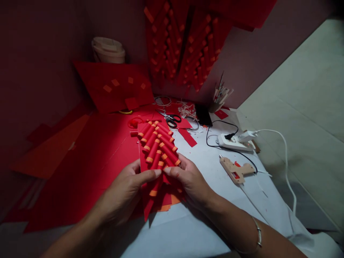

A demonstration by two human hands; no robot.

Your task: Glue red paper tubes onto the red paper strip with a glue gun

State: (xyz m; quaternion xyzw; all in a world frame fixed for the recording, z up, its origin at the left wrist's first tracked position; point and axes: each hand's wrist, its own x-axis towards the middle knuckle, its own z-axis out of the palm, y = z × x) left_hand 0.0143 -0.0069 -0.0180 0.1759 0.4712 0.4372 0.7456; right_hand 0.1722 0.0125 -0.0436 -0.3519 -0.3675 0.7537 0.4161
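Note:
A paper firecracker decoration (pixel 157 145), made of several red rolled tubes with orange bands on a red backing, is held up between my two hands. My left hand (pixel 131 186) grips its lower left side, thumb across the front. On the lower right, my right hand (pixel 189 175) closes around the edge with its thumb pressed near a tube. The thumbs almost meet over the lower tubes. My fingers behind the backing are mostly hidden. Orange paper (pixel 165 208) shows below the decoration.
Beyond lie black-handled scissors (pixel 172 120), paper shreds (pixel 186 109) and a phone (pixel 203 115). To the right are a glue gun (pixel 238 170) and a power strip (pixel 235 141) with trailing cords. Finished-looking firecracker panels (pixel 185 46) hang behind. Large red paper (pixel 107 150) covers the left.

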